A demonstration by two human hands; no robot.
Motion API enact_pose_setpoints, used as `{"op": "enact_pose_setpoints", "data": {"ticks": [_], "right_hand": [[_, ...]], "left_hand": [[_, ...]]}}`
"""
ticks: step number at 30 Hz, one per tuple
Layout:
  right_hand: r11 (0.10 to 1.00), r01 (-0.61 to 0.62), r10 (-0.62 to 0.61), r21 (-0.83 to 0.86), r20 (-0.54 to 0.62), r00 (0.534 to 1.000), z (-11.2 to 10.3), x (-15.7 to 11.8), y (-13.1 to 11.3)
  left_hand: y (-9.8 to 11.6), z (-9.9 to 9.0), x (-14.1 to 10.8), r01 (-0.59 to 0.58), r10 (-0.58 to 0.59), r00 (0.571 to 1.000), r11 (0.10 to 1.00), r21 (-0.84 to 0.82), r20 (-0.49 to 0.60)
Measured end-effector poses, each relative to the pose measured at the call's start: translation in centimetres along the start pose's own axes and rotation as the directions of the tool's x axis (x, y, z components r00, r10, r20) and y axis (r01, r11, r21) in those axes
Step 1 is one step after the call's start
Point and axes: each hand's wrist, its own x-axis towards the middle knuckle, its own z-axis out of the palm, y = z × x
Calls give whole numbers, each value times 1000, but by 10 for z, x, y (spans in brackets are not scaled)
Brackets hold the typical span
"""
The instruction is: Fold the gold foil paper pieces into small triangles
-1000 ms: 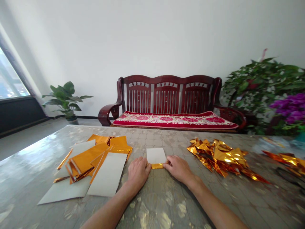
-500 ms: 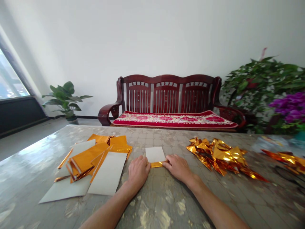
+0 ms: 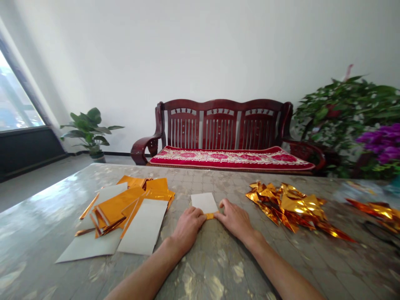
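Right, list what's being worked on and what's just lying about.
Being worked on: left hand, right hand, white rectangular card, gold foil strip.
Lying about: orange foil strips, white card sheets, crumpled gold foil pile, dark red wooden bench, green potted plant.

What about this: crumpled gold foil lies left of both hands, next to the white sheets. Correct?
No: the crumpled gold foil lies right of both the left hand and the right hand, so it isn't next to the white sheets, which are left of the hands. The head view shows it.
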Motion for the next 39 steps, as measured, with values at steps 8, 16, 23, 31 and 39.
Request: {"op": "enact_pose_setpoints", "data": {"ticks": [8, 16, 23, 31, 39], "right_hand": [[800, 600, -600, 4, -17, 800, -6, -7, -8], [823, 566, -567, 45, 1, 824, -5, -8, 1], [849, 527, -526, 32, -36, 849, -6, -6, 10], [923, 378, -382, -69, -58, 922, -5, -5, 17], [990, 135, -138, -28, -138, 981, -6, -2, 17]], "left_hand": [[20, 4, -3, 27, -41, 998, 973, 231, 55], [28, 1, -8, 79, -114, 989, 949, 306, 99], [35, -4, -13, 121, -172, 979, 922, 369, 109], [28, -6, -17, 110, -142, 984, 957, 268, 103], [39, 1, -16, 180, -183, 983, 976, 124, 12]]}}
